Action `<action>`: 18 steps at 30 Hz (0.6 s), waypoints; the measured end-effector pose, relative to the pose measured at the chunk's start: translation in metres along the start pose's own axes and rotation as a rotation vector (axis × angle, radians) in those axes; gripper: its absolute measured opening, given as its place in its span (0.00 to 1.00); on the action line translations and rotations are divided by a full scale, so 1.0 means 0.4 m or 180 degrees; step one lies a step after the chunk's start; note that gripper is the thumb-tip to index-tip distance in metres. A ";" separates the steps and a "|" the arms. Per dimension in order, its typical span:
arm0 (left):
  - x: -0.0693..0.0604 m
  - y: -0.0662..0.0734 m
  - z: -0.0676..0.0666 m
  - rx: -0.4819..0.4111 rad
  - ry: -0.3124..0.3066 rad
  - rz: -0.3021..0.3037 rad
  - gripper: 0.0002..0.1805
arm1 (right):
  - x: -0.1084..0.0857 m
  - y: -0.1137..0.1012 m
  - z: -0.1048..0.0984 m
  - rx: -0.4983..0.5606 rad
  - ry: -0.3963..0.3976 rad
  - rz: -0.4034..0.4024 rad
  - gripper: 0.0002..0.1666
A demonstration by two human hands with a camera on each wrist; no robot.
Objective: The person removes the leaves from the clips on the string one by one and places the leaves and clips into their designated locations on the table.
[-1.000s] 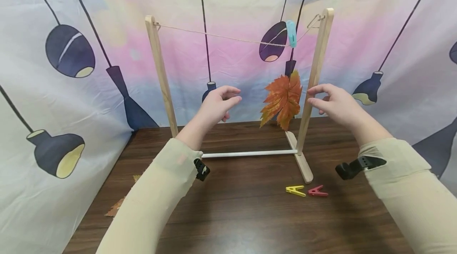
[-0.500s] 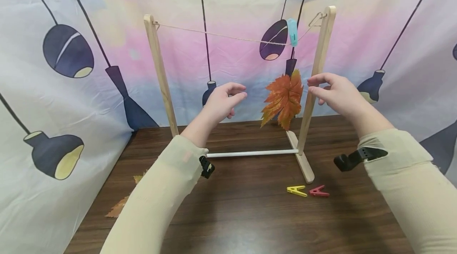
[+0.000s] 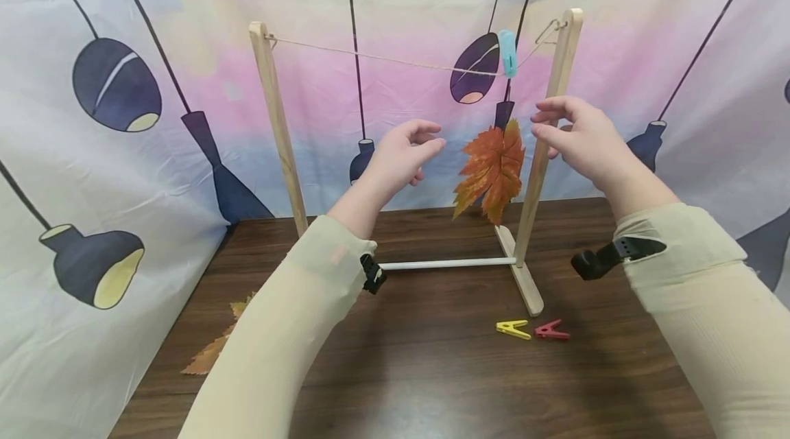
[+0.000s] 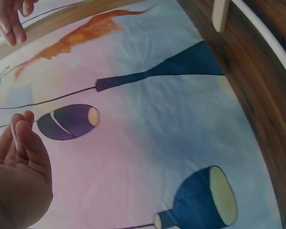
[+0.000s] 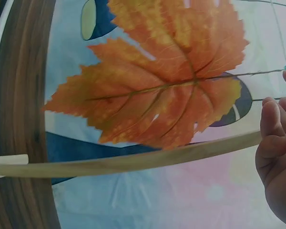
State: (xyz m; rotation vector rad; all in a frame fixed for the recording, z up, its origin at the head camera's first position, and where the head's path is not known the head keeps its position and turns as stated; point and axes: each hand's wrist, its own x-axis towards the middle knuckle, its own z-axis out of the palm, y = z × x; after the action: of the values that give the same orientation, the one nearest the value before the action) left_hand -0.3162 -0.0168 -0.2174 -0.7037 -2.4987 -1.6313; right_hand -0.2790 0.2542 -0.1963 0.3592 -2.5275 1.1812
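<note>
An orange maple leaf [image 3: 492, 168] hangs by its stem below a light-blue clothespin [image 3: 508, 53], which sits on the string [image 3: 382, 58] of a wooden stand. My left hand [image 3: 401, 156] is in the air left of the leaf, its fingers loosely bent and holding nothing. My right hand [image 3: 586, 140] is right of the leaf, by the stand's right post [image 3: 540, 164]; its loosely bent fingers are also bare. Whether they touch the post cannot be told from the head view. In the right wrist view the leaf [image 5: 167, 90] shows whole veins and hangs apart from the fingers.
A yellow clothespin [image 3: 513, 329] and a red clothespin [image 3: 552, 330] lie on the brown table [image 3: 444, 384] before the stand's right foot [image 3: 526, 288]. More leaves [image 3: 210, 355] lie at left, partly behind my left sleeve. A white rod [image 3: 447, 264] joins the stand low down.
Both hands have risen. The left hand has also moved right, closer to the leaf, while the right has gone up along the post. The leaf and clothespins stay put.
</note>
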 end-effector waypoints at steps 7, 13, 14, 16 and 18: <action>0.014 0.040 0.017 -0.0164 0.0007 0.0045 0.21 | 0.011 -0.031 -0.022 0.0064 0.0098 0.0035 0.32; 0.027 0.057 0.033 -0.0271 -0.0055 0.0064 0.21 | 0.024 -0.061 -0.033 0.0030 0.0112 0.0054 0.33; 0.028 0.059 0.034 -0.0295 -0.0058 0.0056 0.21 | 0.027 -0.068 -0.033 0.0045 0.0112 0.0054 0.33; 0.031 0.062 0.034 -0.0338 -0.0052 0.0038 0.21 | 0.034 -0.084 -0.031 0.0078 0.0112 0.0049 0.33; 0.033 0.064 0.034 -0.0380 -0.0036 0.0035 0.21 | 0.040 -0.100 -0.027 0.0111 0.0120 0.0040 0.32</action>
State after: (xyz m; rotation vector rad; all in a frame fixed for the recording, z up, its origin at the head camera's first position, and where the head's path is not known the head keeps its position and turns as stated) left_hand -0.3148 0.0080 -0.1975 -0.7393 -2.4167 -1.7898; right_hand -0.2771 0.2362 -0.1555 0.3269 -2.4833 1.2268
